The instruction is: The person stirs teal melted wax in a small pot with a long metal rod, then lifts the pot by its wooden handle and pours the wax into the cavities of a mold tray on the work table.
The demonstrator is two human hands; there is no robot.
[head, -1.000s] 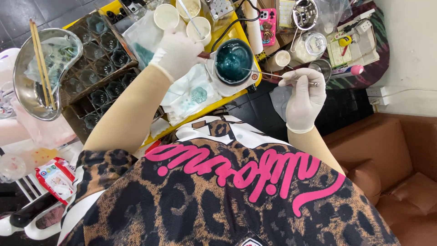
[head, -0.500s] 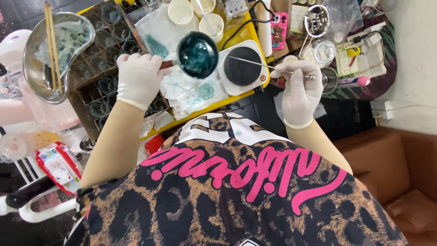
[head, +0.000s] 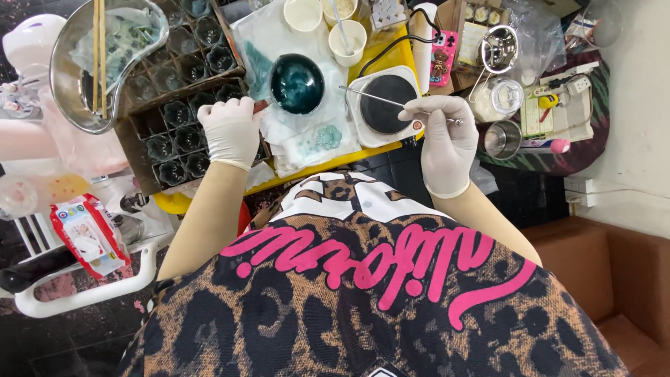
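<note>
Over the yellow tray point(head: 391, 148) at the middle of the cluttered bench, both gloved hands are busy: the left hand point(head: 229, 131) is curled shut around the reddish handle of a small ladle point(head: 296, 84), whose dark teal, glossy bowl sits level just left of the little electric hotplate point(head: 385, 105), likely kept flat so the molten-looking contents do not spill. The right hand point(head: 441, 132) pinches a thin metal rod point(head: 391, 101) between closed fingertips, the rod slanting across the black burner with its tip aimed toward the ladle's rim, close but I cannot tell if it touches. Below the ladle, a crinkled white sheet point(head: 307, 136) catches pale green splats, which looks like the reason it is spread there. To the left, a cardboard crate of dark glass cups point(head: 178, 136) sits near the left wrist, within easy reach. A steel kidney dish with chopsticks point(head: 98, 59) rests up left, paper cups point(head: 328, 28) stand behind the ladle, and a small steel cup point(head: 501, 139) waits right of the rod hand.
</note>
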